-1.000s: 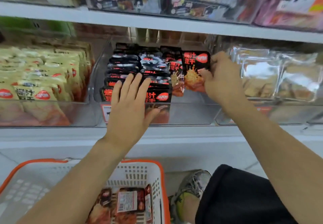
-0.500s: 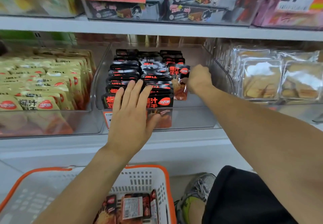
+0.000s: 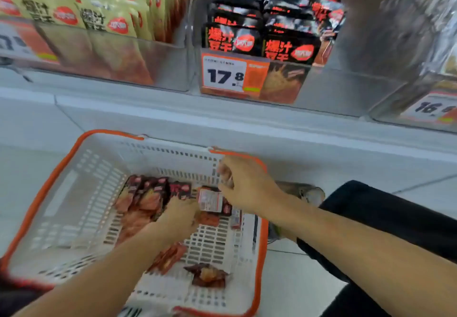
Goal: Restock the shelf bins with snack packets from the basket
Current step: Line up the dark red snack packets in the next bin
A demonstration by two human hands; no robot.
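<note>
- The left hand (image 3: 178, 214) reaches down into a white perforated plastic basket with an orange rim (image 3: 52, 171), fingers curled onto a fanned row of about four dark red-and-black snack packets (image 3: 153, 193); the grip itself is hidden.
- The right hand (image 3: 243, 183), knuckles up, pinches one packet turned label-side out (image 3: 210, 200).
- Two loose packets (image 3: 188, 264) lie flat on the slotted basket floor.
- Above, a clear plastic shelf bin (image 3: 346, 89) holds two rows of glossy black packets (image 3: 262, 17) behind an orange "17.8" price tag (image 3: 228, 74); a neighbouring bin holds beige packets (image 3: 99, 5).
</note>
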